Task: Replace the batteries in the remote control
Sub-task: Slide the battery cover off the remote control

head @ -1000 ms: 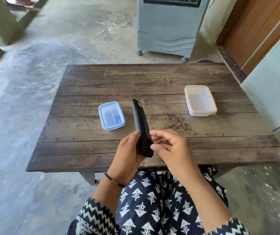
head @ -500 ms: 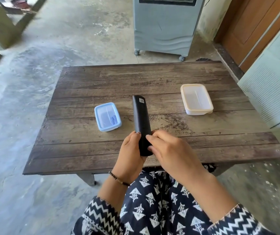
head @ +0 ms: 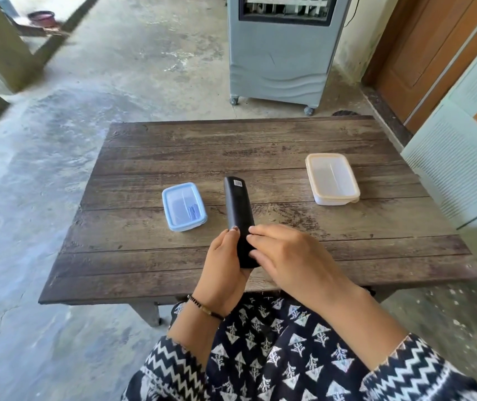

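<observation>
Both hands hold a black remote control (head: 238,215) back-up above the wooden worktop (head: 260,151): left hand (head: 224,264) in a closed grip round its lower end, right hand (head: 286,256) fingertips on its back. Beyond sit a blue-lidded container (head: 183,206) and a cream-lidded container (head: 332,178).

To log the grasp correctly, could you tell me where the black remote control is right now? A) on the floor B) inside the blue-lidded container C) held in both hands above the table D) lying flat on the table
C: the remote control is gripped by the left hand and right hand.

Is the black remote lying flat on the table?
No, the remote is held up above the table by the left hand and right hand.
</observation>
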### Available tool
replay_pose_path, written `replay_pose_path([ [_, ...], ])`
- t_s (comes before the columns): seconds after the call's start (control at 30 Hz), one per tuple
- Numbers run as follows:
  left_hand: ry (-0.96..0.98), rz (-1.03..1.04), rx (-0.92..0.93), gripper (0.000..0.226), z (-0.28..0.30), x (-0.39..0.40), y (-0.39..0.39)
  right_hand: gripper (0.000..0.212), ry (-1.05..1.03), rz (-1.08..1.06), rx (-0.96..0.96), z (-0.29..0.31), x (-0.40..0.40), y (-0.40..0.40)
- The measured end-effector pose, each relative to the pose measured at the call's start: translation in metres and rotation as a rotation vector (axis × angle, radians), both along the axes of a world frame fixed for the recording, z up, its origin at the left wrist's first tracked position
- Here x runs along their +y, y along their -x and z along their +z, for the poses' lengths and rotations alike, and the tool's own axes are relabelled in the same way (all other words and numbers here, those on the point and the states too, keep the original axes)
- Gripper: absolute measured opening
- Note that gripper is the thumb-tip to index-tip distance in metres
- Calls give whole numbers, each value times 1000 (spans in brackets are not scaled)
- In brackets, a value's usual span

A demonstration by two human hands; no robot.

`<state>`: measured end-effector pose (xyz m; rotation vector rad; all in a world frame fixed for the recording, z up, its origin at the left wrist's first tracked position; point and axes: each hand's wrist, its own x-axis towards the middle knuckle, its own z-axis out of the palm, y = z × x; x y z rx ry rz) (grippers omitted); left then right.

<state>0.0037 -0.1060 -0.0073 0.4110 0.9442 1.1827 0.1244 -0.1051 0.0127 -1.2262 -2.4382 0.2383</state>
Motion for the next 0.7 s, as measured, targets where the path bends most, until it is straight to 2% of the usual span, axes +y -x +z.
replay_pose_path([
  [0.4, 31, -8, -51, 28, -4, 1, 4, 20, 62, -6, 22, -5, 6, 1],
  [0.7, 42, -51, -44, 27, -7, 3, -1, 18, 48, 84, -136, 0, 15, -5],
])
